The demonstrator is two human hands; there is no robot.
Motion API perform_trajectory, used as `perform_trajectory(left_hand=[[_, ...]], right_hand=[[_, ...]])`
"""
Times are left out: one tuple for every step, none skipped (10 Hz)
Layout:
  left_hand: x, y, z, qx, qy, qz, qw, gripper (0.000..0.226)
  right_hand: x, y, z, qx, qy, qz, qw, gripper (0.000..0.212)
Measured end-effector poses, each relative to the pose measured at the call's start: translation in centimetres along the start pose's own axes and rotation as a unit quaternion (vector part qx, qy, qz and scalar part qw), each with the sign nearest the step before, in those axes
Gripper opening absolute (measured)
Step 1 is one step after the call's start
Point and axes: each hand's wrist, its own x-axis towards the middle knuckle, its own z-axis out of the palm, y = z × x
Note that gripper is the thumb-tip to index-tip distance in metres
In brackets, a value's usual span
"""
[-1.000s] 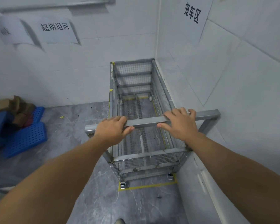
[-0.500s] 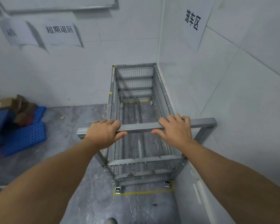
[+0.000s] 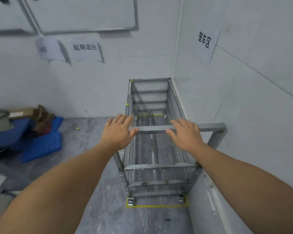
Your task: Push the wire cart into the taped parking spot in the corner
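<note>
Wire cart in the corner, our hands open at the handle.

We see the wire cart [image 3: 156, 149] standing lengthwise against the right wall, its far end at the back wall, its near casters just inside the yellow floor tape [image 3: 156, 206]. Our left hand [image 3: 118, 132] and right hand [image 3: 184, 134] lie over the handle bar [image 3: 152, 128] with fingers spread and extended, gripping nothing; whether the palms touch the bar we cannot tell. Paper sign [image 3: 205, 40] on the right wall reads 笼车区. Sign on the back wall [image 3: 85, 48] reads 超期退回. A third sheet [image 3: 46, 49] beside it is too blurred to read. Blue plastic pallets [image 3: 42, 146] with cardboard boxes [image 3: 24, 113] sit at left, well apart from the cart.
</note>
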Motion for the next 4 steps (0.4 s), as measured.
perform_trajectory(left_hand=[[-1.0, -0.4, -2.6, -0.02, 0.007, -0.017, 1.0, 0.07], [-2.6, -0.8, -5.9, -0.035, 0.021, -0.031, 0.999, 0.071], [-4.8, -1.5, -9.5, -0.043, 0.06, -0.029, 0.997, 0.07], [-7.4, -2.0, -12.8, -0.036, 0.106, -0.01, 0.994, 0.07]], right_hand=[[-0.2, -2.1, -2.4, 0.002, 0.027, -0.012, 1.0, 0.048], [-0.7, -4.6, -5.5, -0.005, 0.053, -0.021, 0.998, 0.05], [-2.0, -7.3, -8.5, -0.009, 0.107, -0.037, 0.994, 0.05], [-3.9, -10.2, -10.9, -0.033, 0.15, -0.038, 0.987, 0.058]])
